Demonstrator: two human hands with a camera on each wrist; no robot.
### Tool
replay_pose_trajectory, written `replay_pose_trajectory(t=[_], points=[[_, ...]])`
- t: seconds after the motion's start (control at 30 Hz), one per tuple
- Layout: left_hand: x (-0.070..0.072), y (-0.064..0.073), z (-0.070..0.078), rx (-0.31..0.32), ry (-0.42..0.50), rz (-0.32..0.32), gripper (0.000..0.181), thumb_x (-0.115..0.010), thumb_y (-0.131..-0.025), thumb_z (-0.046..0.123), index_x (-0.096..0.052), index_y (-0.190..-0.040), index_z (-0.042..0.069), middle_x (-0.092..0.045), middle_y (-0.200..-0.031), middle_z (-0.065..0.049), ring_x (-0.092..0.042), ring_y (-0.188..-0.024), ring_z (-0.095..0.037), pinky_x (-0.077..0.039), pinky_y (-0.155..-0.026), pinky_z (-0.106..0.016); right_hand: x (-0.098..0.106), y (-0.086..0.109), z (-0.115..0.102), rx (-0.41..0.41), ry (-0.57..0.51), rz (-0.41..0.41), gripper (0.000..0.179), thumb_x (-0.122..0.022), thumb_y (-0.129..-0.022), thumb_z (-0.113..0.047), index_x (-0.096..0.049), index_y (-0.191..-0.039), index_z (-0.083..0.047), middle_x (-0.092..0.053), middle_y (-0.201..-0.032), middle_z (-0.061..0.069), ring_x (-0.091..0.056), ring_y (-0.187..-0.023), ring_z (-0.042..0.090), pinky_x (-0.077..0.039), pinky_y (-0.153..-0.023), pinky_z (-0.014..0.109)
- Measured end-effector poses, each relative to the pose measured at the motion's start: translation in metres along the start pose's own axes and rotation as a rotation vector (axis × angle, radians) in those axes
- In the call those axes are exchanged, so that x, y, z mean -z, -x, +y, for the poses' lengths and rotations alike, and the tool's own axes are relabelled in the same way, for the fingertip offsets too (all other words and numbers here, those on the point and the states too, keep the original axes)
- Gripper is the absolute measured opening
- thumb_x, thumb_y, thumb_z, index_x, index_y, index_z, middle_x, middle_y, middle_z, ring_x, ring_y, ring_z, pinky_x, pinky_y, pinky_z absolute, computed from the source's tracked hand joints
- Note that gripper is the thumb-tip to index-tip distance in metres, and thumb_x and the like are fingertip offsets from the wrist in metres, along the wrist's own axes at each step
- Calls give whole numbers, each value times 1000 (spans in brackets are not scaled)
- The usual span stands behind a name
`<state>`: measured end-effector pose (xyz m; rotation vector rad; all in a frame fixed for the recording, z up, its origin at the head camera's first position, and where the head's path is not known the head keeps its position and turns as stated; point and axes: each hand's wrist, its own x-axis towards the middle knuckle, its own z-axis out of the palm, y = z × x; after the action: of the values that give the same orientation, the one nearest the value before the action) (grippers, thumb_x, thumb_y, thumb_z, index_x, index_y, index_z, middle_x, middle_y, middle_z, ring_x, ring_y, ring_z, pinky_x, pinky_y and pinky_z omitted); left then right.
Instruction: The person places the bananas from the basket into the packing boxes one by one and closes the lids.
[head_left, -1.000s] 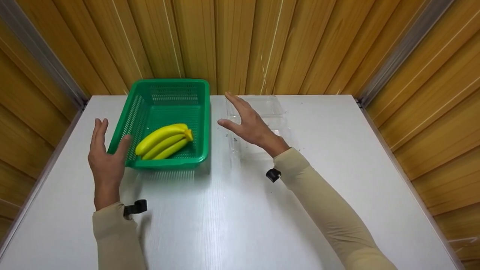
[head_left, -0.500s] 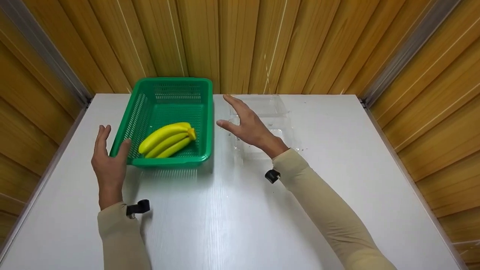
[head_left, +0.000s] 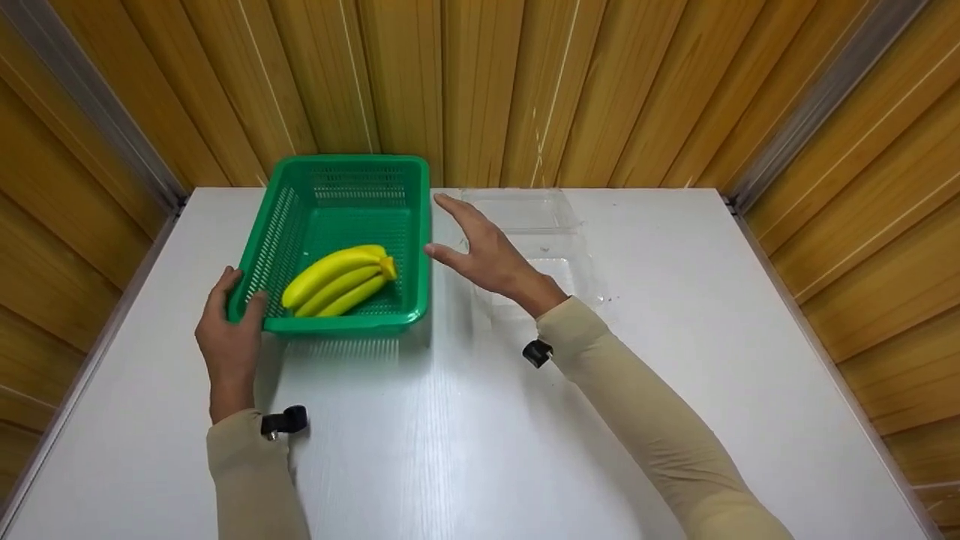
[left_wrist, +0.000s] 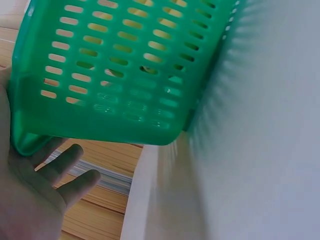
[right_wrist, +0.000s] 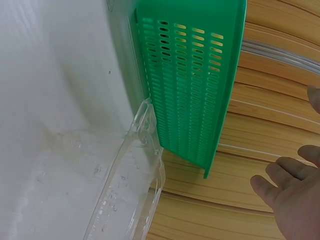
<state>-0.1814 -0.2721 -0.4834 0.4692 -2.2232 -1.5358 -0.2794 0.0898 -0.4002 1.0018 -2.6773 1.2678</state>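
A green plastic basket [head_left: 360, 225] with slotted walls stands at the back left of the table. In it lies a bunch of yellow bananas [head_left: 341, 281], near the front wall. My left hand [head_left: 231, 341] is at the basket's front left corner, thumb by the front rim and fingers along the left rim. The left wrist view shows the rim corner against that hand, its fingers [left_wrist: 75, 187] loosely extended. My right hand [head_left: 491, 259], fingers apart and holding nothing, hovers close to the right rim. Beneath it sits a clear plastic clamshell box [head_left: 562, 262], partly hidden.
The white table [head_left: 420, 435] meets a wood-panelled wall [head_left: 480, 90] just behind the basket and box. More panels stand at both sides. A black wrist mount [head_left: 285, 422] sticks out from the left sleeve, another [head_left: 537, 352] from the right.
My left hand has moved right to the basket's corner, and its fingers have come in to the rim. My right hand has shifted slightly left towards the basket.
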Motion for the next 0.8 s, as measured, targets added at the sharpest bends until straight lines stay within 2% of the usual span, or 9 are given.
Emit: replay_pose_trajectory(t=[0.13,0.23,0.43,0.67,0.8], points=[[-3,0,-3,-21,18,19,52,-62,-108,28,-52,-158,19,-42,-166,9,-35,-153,-9,-30,-123,-30,-2,-2,-2,14,-10,1,80,-67,-105,-43,-30,-168,-10,-32,-171,6,-27,-157,19,-26,-126,40],[-3,0,-4,-30,41,28,50,-63,-108,26,-55,-156,19,-45,-164,9,-36,-153,-9,-31,-123,-30,-3,-3,-3,-6,-6,-11,80,-67,-105,-44,-29,-169,-12,-32,-172,5,-28,-157,19,-28,-126,42],[-4,2,-8,-41,72,49,48,-63,-107,23,-58,-155,18,-47,-163,7,-38,-152,-10,-32,-122,-30,-6,-4,-2,-27,-5,-45,79,-65,-106,-44,-28,-169,-13,-32,-172,5,-29,-157,20,-29,-126,44],[-6,2,-11,-97,71,80,45,-64,-106,20,-61,-152,17,-51,-160,6,-42,-149,-10,-34,-121,-29,-10,-8,-4,-41,-13,-64,80,-67,-105,-44,-29,-169,-15,-32,-171,5,-30,-156,21,-29,-125,42],[-7,2,-12,-104,97,89,44,-65,-106,18,-62,-150,17,-53,-159,5,-43,-149,-10,-34,-121,-29,-13,-11,-5,-52,-24,-84,81,-67,-105,-46,-28,-169,-16,-32,-172,5,-31,-156,21,-30,-125,43]])
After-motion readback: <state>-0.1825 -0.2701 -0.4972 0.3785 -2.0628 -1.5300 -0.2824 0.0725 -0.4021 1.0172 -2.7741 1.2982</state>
